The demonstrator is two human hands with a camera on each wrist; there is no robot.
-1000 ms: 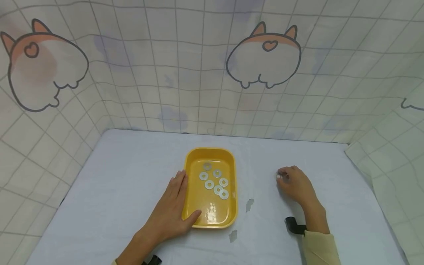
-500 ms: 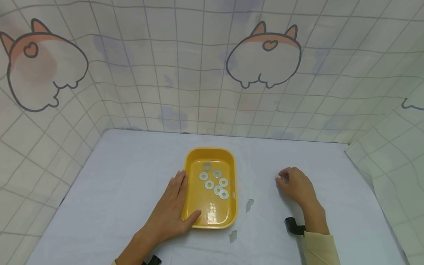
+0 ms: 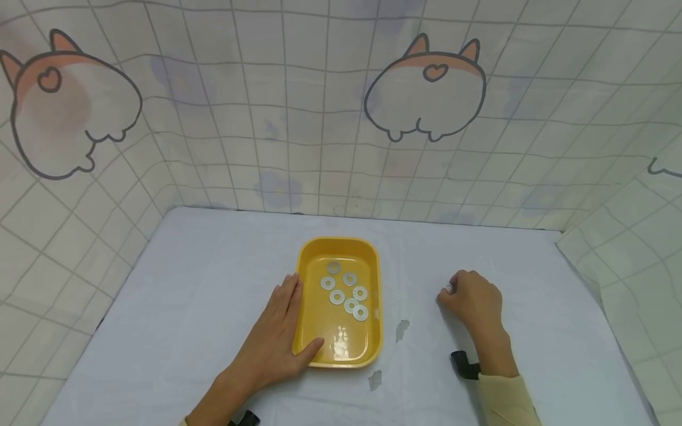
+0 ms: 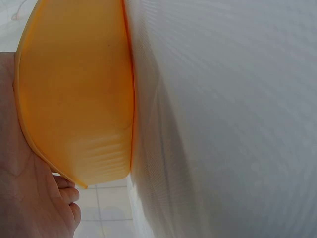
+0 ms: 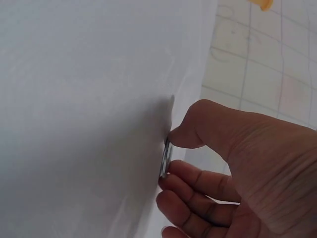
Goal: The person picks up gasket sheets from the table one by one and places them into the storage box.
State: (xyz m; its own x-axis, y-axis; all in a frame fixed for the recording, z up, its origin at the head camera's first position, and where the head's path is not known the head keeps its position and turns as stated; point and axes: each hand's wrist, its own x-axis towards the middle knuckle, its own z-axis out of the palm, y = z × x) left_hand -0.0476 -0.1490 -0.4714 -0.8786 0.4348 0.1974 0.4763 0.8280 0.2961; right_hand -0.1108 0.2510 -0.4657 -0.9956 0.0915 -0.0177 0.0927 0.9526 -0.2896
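A yellow tray (image 3: pixel 302 260) stands on the white-covered table, with several flat metal washers (image 3: pixel 337 297) lying in it. My left hand (image 3: pixel 272 343) rests along the tray's left side, fingers straight and thumb over the rim; in the left wrist view the palm (image 4: pixel 29 193) lies against the tray's edge. To the right of the tray, my right hand (image 3: pixel 476 300) is low over the table. In the right wrist view its thumb and fingers pinch metal washers (image 5: pixel 165 159) at their edges, flat against the cloth. Whether it is one washer or a small stack I cannot tell.
Two grey patches (image 3: pixel 375 380) mark the cloth right of the tray. A black wrist mount (image 3: pixel 465 365) sits beside the right wrist. Grid-patterned curtains (image 3: pixel 298 148) with cartoon animals enclose the back and sides of the table.
My right hand has shifted slightly left and turned, its thumb and fingers drawing in around the washers. The left hand and the tray have not moved.
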